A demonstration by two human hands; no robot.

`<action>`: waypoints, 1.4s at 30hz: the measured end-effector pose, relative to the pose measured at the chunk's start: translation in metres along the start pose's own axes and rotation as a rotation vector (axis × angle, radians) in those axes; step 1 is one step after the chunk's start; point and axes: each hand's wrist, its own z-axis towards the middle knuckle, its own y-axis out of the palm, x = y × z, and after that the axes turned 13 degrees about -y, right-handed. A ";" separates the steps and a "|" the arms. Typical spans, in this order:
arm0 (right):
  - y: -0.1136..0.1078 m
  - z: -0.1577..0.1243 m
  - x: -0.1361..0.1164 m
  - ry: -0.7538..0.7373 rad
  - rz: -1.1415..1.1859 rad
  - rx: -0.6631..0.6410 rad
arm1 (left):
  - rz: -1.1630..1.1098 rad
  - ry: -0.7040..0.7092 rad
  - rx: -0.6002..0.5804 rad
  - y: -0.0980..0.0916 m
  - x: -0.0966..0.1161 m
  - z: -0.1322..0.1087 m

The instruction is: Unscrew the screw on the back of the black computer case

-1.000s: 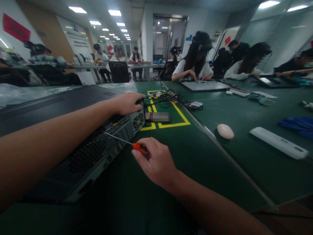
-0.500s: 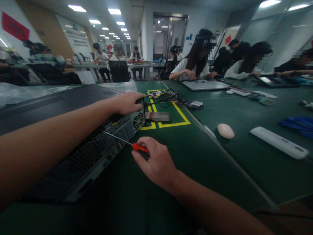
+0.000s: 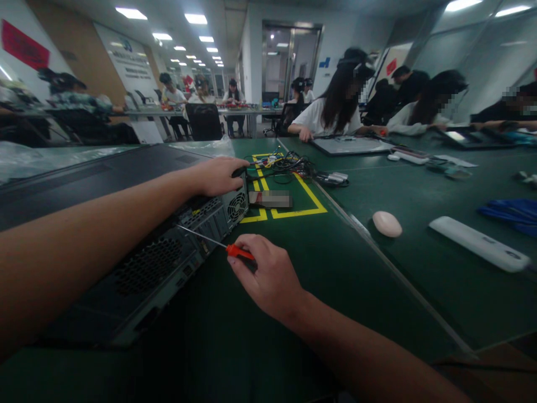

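Left hand (image 3: 218, 175): palm down on top of the black metal desktop computer case (image 3: 126, 184), fingers bent over its rear edge, clasping it.
Right hand (image 3: 268, 277): thumb and fingers pinching the handle of the red-handled slim screwdriver (image 3: 235, 251).
Screwdriver: shaft slanting up and left, tip against the case's vented rear panel.
Case: flat on its side along the left edge of the green-matted worktop (image 3: 335, 268).
Nearby: a tangle of dark cables (image 3: 287, 163) at the far end of a yellow-taped rectangle (image 3: 312, 197); a pale oval mouse (image 3: 386, 224) and a white bar-shaped device (image 3: 478, 244) toward the right edge.
Far edge: other people seated, working.
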 end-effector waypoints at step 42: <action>0.003 -0.001 0.000 0.014 0.010 0.017 | -0.002 -0.013 0.001 0.000 0.002 -0.001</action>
